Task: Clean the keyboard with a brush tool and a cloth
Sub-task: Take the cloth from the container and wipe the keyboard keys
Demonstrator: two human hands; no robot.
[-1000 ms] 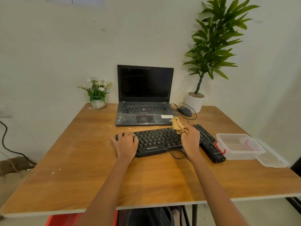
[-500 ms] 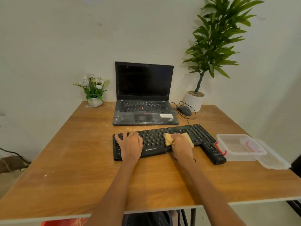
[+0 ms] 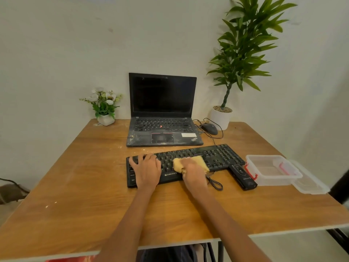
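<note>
Right hand (image 3: 194, 172): pressing yellow cloth (image 3: 190, 163) onto middle of black Zebronics keyboard (image 3: 217, 156), fingers curled over cloth. Left hand (image 3: 147, 170): flat, fingers spread, resting on keyboard's left end. Just right of right hand: black brush tool (image 3: 242, 176) touching keyboard's near edge; beyond it, clear container (image 3: 272, 170). Ahead of hands: open ThinkPad laptop (image 3: 162, 110), wired mouse (image 3: 208, 128). All on wooden surface (image 3: 75, 195).

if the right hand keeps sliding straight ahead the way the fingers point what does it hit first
Probably the laptop. The right hand presses the yellow cloth on the keyboard, pointing up and slightly left; past the keyboard's far edge, the laptop's front edge comes next.
</note>
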